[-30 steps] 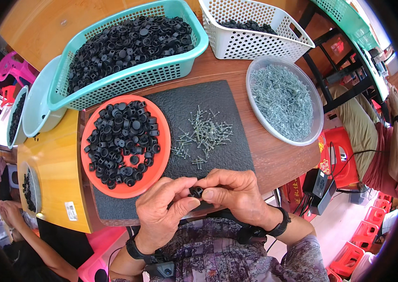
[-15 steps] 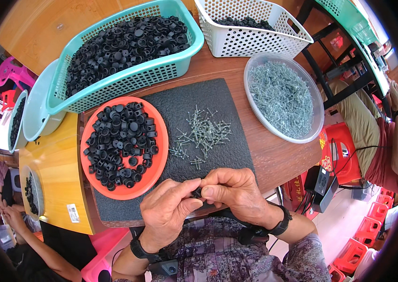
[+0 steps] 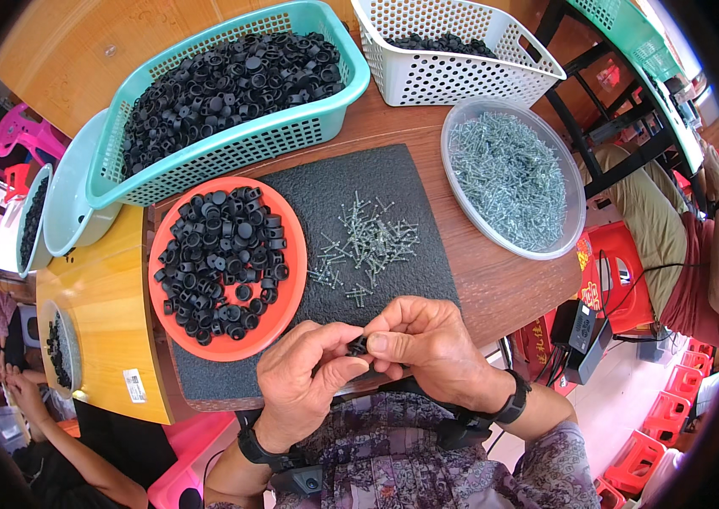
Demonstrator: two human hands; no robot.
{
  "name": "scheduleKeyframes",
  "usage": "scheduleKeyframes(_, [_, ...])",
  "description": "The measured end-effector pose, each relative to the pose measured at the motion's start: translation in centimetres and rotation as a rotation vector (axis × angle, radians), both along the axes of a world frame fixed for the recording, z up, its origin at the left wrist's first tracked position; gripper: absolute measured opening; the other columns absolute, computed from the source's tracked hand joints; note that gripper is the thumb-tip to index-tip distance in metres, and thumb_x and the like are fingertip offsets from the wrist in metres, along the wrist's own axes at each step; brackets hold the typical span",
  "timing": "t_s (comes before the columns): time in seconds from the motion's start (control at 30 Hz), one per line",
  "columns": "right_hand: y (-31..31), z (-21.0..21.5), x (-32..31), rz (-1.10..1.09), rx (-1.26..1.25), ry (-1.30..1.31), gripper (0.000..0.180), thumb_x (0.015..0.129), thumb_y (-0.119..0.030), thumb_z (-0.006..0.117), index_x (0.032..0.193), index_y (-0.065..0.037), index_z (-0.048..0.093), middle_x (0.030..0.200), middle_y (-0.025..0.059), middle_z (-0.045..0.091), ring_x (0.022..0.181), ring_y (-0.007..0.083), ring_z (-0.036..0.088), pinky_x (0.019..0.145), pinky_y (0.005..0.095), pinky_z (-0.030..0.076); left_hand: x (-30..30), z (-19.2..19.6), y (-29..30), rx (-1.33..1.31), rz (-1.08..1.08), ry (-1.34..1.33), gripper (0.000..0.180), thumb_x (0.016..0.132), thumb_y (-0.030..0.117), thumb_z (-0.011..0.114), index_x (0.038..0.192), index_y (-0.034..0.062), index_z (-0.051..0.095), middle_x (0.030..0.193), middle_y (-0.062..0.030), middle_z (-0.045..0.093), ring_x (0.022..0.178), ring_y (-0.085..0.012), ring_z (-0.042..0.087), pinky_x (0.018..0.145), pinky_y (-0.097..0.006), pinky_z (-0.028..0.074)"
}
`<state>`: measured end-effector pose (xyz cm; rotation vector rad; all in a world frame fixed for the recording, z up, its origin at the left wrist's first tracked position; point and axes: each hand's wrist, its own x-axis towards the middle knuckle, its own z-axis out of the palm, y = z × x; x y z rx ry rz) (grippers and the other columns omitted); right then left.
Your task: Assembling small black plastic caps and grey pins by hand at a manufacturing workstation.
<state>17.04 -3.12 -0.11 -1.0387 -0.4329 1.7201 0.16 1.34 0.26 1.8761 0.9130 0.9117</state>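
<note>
My left hand [image 3: 304,382] and my right hand [image 3: 427,343] meet over the near edge of a black rubber mat [image 3: 393,182]. Between their fingertips both pinch one small black plastic cap [image 3: 358,346]. A loose pile of small silver screws [image 3: 368,246] lies on the mat just beyond my hands. To the left on the mat sits an orange plate [image 3: 296,276] heaped with the same black caps [image 3: 219,259].
A teal basket [image 3: 232,157] full of black caps stands at the back left, a white basket [image 3: 453,72] at the back right. A clear bowl [image 3: 567,182] holds many screws on the right. Another person's hands [image 3: 16,382] show at lower left. Red stools [image 3: 690,390] stand lower right.
My hands stayed together at the mat's near edge, turning the cap slightly between the fingers. The view shifted a little; nothing else moved.
</note>
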Motion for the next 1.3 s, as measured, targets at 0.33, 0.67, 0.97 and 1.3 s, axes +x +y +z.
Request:
scheduleKeyframes(0.33, [-0.1,-0.3,-0.5,-0.042,0.077,-0.003,0.008,0.082,-0.003,0.067,0.089,0.0,0.063,0.076,0.0055,0.065,0.063,0.0061,0.056,0.053,0.0184,0.043,-0.5,-0.8,0.0,-0.248,-0.048,-0.198,0.034,0.075,0.012,0.074,0.107,0.003,0.066,0.072,-0.0013,0.055,0.063,-0.0081,0.051,0.053,-0.022,0.04])
scheduleKeyframes(0.67, [-0.1,-0.7,-0.5,-0.052,0.178,-0.174,0.008,0.08,0.002,0.066,0.088,0.0,0.066,0.079,0.0029,0.064,0.072,0.0055,0.057,0.063,0.0194,0.047,-0.4,-1.1,-0.2,-0.496,-0.039,-0.346,0.034,0.075,0.01,0.075,0.105,0.0006,0.065,0.076,0.0,0.054,0.067,-0.0069,0.049,0.057,-0.02,0.039])
scheduleKeyframes(0.97, [-0.3,-1.1,-0.6,-0.081,0.223,-0.239,0.008,0.081,0.002,0.066,0.088,-0.001,0.063,0.081,0.0011,0.062,0.076,0.0048,0.056,0.067,0.0195,0.047,0.1,-0.7,-0.2,-0.348,-0.018,-0.164,0.032,0.076,0.019,0.075,0.096,-0.0022,0.062,0.083,-0.0023,0.057,0.068,-0.0067,0.052,0.058,-0.019,0.041])
scheduleKeyframes(1.3, [-0.8,0.3,-0.9,-0.068,0.317,-0.414,0.033,0.082,-0.011,0.069,0.11,0.001,0.056,0.097,0.0081,0.058,0.077,0.0103,0.053,0.065,0.0234,0.047,-0.2,-1.5,-0.7,-0.404,-0.048,-0.247,0.032,0.082,0.021,0.069,0.101,-0.0013,0.056,0.084,-0.004,0.061,0.074,-0.0088,0.059,0.063,-0.023,0.049])
